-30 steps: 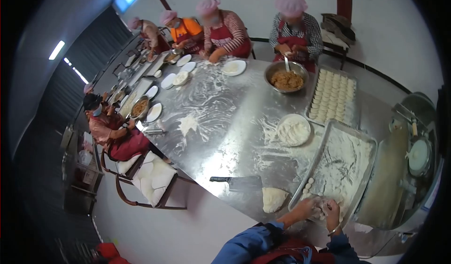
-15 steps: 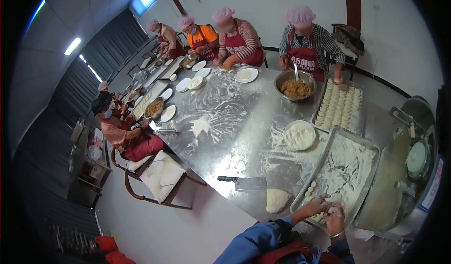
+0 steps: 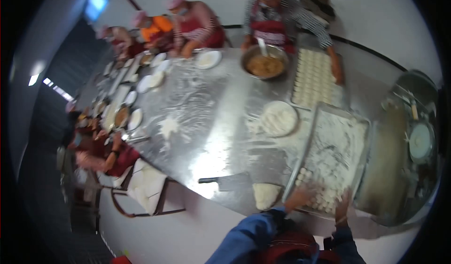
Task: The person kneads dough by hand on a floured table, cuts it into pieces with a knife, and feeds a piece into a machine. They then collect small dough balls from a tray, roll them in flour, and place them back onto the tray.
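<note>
A floured metal tray lies at the lower right of the table, with several small round dough pieces in its near end. My left hand is over the tray's near left part, beside the dough pieces; its fingers are smeared by motion. At the right of the pieces is my right hand, fingers apart and holding nothing. A larger lump of dough sits on the table left of the tray, near a cleaver lying flat.
Beyond the tray stand a white bowl of flour, a metal bowl of filling and a tray of dumplings, with a co-worker's hand at its edge. Other people sit along the table. A chair stands at the lower left.
The view has shifted, moving the scene leftward and mostly upward. My hands have moved apart from each other, and the right hand has opened. The co-worker's arm now reaches along the dumpling tray's right side.
</note>
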Tool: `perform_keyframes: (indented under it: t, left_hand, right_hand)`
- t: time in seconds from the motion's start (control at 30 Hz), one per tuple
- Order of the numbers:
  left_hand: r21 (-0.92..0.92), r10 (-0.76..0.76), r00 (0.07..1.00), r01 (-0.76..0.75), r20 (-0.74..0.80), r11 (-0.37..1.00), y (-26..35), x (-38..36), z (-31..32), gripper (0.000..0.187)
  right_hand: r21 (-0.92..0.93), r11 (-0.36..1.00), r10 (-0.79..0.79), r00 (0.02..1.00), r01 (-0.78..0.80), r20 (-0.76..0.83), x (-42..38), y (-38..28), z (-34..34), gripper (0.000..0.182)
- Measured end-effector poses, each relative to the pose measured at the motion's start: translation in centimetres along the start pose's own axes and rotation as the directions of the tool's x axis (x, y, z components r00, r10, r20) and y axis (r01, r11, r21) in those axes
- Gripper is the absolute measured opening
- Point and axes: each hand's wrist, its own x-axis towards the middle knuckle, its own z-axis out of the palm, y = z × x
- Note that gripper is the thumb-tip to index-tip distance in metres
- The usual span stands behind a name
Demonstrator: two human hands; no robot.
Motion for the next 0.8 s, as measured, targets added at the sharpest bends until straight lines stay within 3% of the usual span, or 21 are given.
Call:
perform_keyframes:
  t: [0.03, 0.07, 0.1, 0.13, 0.17, 0.2, 0.27, 0.3, 0.37, 0.4, 0.43, 0.47, 0.57, 0.6, 0.63, 0.67, 0.77, 0.8]
  left_hand:
    - [0.034, -0.049, 0.990, 0.045, 0.131, 0.998, -3.5, 0.9, 2.1, 0.033]
    - [0.188, 0.324, 0.929, -0.291, -0.178, 0.938, -11.0, 0.9, 7.8, 0.034]
    - [-0.042, 0.116, 0.993, -0.116, -0.012, 0.992, -10.7, 0.5, 7.3, 0.037]
    - [-0.503, -0.012, 0.998, 0.038, 0.056, 0.864, -6.5, 0.0, 4.7, 0.041]
    - [-0.196, -0.123, 0.992, 0.128, 0.037, 0.972, -2.5, -0.3, 3.2, 0.043]
    - [0.143, -0.201, 0.979, 0.206, -0.045, 0.968, -0.3, 0.1, 2.9, 0.044]
    - [-0.078, -0.092, 0.994, 0.087, -0.064, 0.993, -2.6, 2.1, 6.0, 0.047]
    - [-0.138, -0.129, 0.991, 0.131, 0.025, 0.982, -0.5, 1.8, 2.9, 0.043]
    - [-0.227, -0.081, 0.997, 0.083, 0.018, 0.970, -0.8, 0.9, -0.5, 0.041]
    - [-0.308, -0.054, 0.998, 0.047, -0.015, 0.950, -1.1, 0.8, -1.7, 0.040]
    - [-0.312, -0.040, 0.999, 0.035, -0.008, 0.949, -1.5, 0.5, -2.6, 0.040]
    - [-0.249, -0.058, 0.998, 0.053, -0.012, 0.967, -2.0, 0.0, -3.4, 0.037]
    - [-0.204, -0.042, 0.999, 0.039, -0.013, 0.978, -3.5, -1.3, -4.0, 0.034]
    - [-0.231, -0.027, 1.000, 0.025, -0.008, 0.973, -3.6, -1.6, -4.0, 0.033]
    - [-0.276, -0.096, 0.994, 0.108, 0.056, 0.955, -3.0, -1.7, -4.7, 0.030]
    - [-0.286, -0.088, 0.994, 0.101, 0.058, 0.953, -3.3, -1.8, -4.8, 0.030]
    - [-0.219, -0.029, 0.994, 0.053, 0.108, 0.974, -4.7, -3.1, -6.0, 0.030]
    - [-0.241, -0.069, 0.992, 0.093, 0.106, 0.966, -4.7, -3.5, -6.9, 0.029]
  right_hand:
    - [-0.442, 0.868, -0.257, 0.966, 0.228, -0.007, 0.0, 1.9, -0.1, 0.072]
    - [-0.394, 0.917, -0.093, 0.995, 0.066, -0.048, -1.1, 3.9, 0.3, 0.079]
    - [-0.604, 0.795, 0.099, 0.994, -0.053, 0.043, -2.3, 2.3, 0.9, 0.081]
    - [-0.769, 0.628, -0.134, 0.990, 0.117, 0.041, -4.0, 3.0, 2.4, 0.081]
    - [-0.606, 0.757, -0.311, 0.950, 0.246, -0.003, -3.0, -1.8, 6.2, 0.079]
    - [-0.588, 0.806, -0.051, 0.997, 0.073, 0.054, -2.7, -0.9, 9.6, 0.078]
    - [-0.735, 0.603, 0.053, 0.904, 0.309, 0.424, -1.7, -7.6, 9.6, 0.081]
    - [-0.748, 0.601, 0.079, 0.911, 0.280, 0.405, -0.5, -9.4, 8.3, 0.081]
    - [-0.817, 0.575, 0.381, 0.897, -0.038, 0.226, 2.9, -11.6, 6.3, 0.083]
    - [-0.824, 0.564, 0.382, 0.900, -0.050, 0.207, 4.0, -10.2, 5.8, 0.083]
    - [-0.739, 0.656, 0.248, 0.969, -0.152, 0.020, 5.1, -7.9, 5.6, 0.084]
    - [-0.625, 0.751, 0.123, 0.975, -0.212, -0.183, 6.2, -6.3, 5.7, 0.086]
    - [-0.628, 0.744, 0.086, 0.965, -0.227, -0.248, 11.4, -6.1, 8.6, 0.081]
    - [-0.635, 0.738, 0.083, 0.964, -0.229, -0.251, 11.6, -7.9, 10.2, 0.081]
    - [-0.730, 0.683, 0.081, 0.996, -0.037, 0.025, 11.7, -11.1, 12.0, 0.079]
    - [-0.762, 0.623, 0.102, 0.948, 0.174, 0.300, 11.8, -12.9, 12.9, 0.076]
    - [-0.766, 0.623, 0.079, 0.961, 0.160, 0.264, 12.7, -10.8, 12.9, 0.071]
    - [-0.645, 0.764, 0.043, 0.999, -0.015, 0.028, 13.9, -8.8, 11.5, 0.071]
